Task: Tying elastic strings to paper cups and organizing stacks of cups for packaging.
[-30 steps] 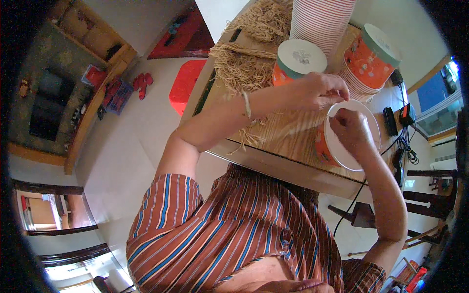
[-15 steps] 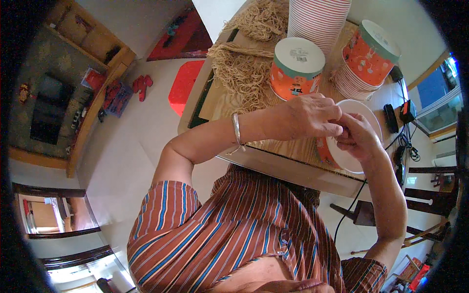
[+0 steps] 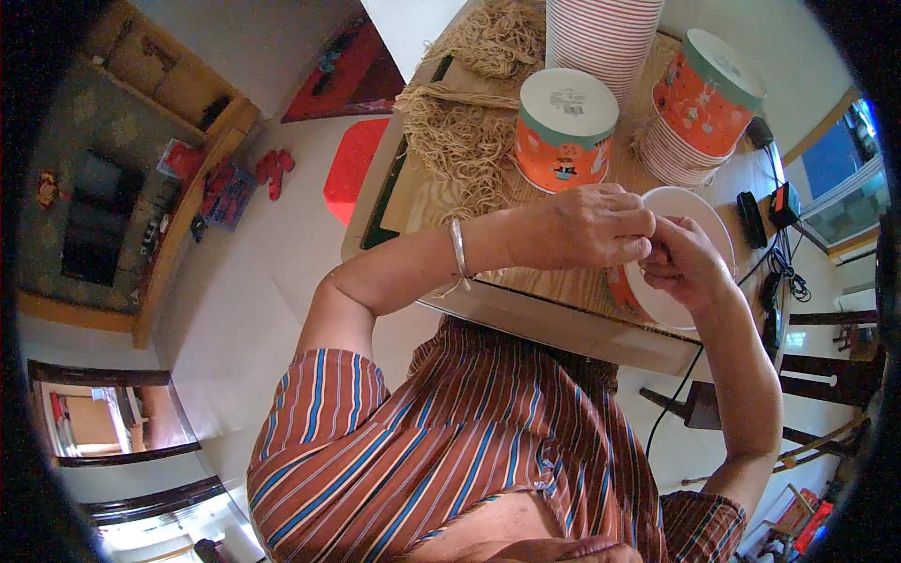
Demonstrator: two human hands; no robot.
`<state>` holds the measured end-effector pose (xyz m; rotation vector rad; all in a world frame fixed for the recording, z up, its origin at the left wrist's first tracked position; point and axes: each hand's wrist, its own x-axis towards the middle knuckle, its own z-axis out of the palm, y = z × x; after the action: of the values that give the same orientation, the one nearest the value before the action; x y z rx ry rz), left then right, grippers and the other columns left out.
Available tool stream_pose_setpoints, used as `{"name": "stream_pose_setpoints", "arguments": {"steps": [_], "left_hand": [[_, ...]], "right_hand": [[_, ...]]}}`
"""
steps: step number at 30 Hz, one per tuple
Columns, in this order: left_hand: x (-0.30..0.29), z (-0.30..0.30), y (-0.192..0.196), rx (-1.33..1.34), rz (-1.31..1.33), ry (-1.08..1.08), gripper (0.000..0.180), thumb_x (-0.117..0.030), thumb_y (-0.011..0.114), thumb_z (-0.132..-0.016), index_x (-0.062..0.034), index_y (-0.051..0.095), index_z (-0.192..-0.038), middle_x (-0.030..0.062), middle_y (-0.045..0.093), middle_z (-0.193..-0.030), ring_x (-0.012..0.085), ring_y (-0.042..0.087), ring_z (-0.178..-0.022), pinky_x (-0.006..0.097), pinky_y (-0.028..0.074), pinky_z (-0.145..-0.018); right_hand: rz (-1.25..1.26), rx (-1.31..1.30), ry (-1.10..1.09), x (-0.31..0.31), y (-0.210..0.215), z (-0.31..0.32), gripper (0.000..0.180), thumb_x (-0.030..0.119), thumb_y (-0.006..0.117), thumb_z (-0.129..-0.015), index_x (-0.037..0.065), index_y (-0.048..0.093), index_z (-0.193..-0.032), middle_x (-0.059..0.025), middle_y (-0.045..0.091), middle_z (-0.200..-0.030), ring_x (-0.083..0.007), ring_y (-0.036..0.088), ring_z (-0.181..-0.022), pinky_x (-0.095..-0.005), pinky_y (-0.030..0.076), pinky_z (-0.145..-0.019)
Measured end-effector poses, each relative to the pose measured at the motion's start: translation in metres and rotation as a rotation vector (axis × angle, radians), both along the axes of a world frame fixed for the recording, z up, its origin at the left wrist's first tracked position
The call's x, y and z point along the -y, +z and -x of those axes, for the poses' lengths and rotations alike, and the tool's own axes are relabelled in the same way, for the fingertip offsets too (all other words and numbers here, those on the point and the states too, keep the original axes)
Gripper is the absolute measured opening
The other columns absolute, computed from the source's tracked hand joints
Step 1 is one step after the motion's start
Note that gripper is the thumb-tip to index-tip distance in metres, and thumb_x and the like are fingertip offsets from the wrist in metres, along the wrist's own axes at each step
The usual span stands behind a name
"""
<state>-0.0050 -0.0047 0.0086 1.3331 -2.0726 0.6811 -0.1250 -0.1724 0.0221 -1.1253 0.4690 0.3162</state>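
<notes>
My left hand (image 3: 593,227), with a silvery bangle on its wrist, is closed in a pinch. Its fingertips meet those of my right hand (image 3: 688,263), whose fingers are curled inward. Whatever lies between them is too small or hidden to make out. Both hands are over an orange paper tub (image 3: 706,218) with a white inside, its open mouth partly covered by my right hand. Just beyond my left hand, another orange tub (image 3: 566,164) with a green band stands upside down, its white base up. Tangled beige cord (image 3: 460,155) lies to its left.
A tall stack of white, red-lined tubs (image 3: 603,42) rises at the back. An upturned orange tub (image 3: 699,103) tops another stack at the right. Black cables and an adapter (image 3: 784,208) lie along the table's right edge. A red stool (image 3: 355,169) stands left of the table.
The whole view has shifted slightly. My hands stay together over the tub, fingertips meeting, with only a slight movement of the fingers.
</notes>
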Motion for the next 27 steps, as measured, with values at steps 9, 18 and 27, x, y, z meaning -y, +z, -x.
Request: {"name": "stream_pose_setpoints", "arguments": {"steps": [9, 18, 27], "left_hand": [[0.003, 0.004, -0.017, -0.687, -0.02, -0.072, 0.015, -0.004, 0.068, -0.08, -0.0063, 0.054, -0.088, 0.0079, 0.058, -0.094, 0.0228, 0.061, -0.087, 0.032, 0.051, -0.077], [-0.005, 0.028, -0.042, -1.489, -0.053, -0.023, 0.016, 0.001, 0.06, -0.085, -0.0055, 0.052, -0.096, 0.0037, 0.057, -0.094, 0.0093, 0.056, -0.087, 0.025, 0.048, -0.077], [-0.008, 0.033, -0.03, -1.67, -0.061, 0.055, 0.02, -0.002, 0.064, -0.086, -0.0047, 0.056, -0.104, 0.0007, 0.059, -0.094, 0.0065, 0.056, -0.086, 0.023, 0.049, -0.077]], "right_hand": [[0.048, 0.06, 0.026, -0.005, 0.0, 0.002, 0.022, 0.027, 0.055, -0.094, 0.008, 0.057, -0.083, 0.0049, 0.043, -0.058, -0.0046, 0.036, -0.044, -0.0218, 0.028, -0.038], [0.193, 0.059, -0.043, -0.013, 0.004, 0.004, 0.017, 0.023, 0.063, -0.09, 0.006, 0.062, -0.089, 0.005, 0.046, -0.062, -0.005, 0.039, -0.049, -0.0205, 0.031, -0.042], [0.205, 0.12, -0.047, -0.017, 0.003, 0.006, 0.01, 0.018, 0.063, -0.088, 0.008, 0.061, -0.088, 0.0049, 0.048, -0.066, -0.0048, 0.042, -0.051, -0.0201, 0.033, -0.043]]}}
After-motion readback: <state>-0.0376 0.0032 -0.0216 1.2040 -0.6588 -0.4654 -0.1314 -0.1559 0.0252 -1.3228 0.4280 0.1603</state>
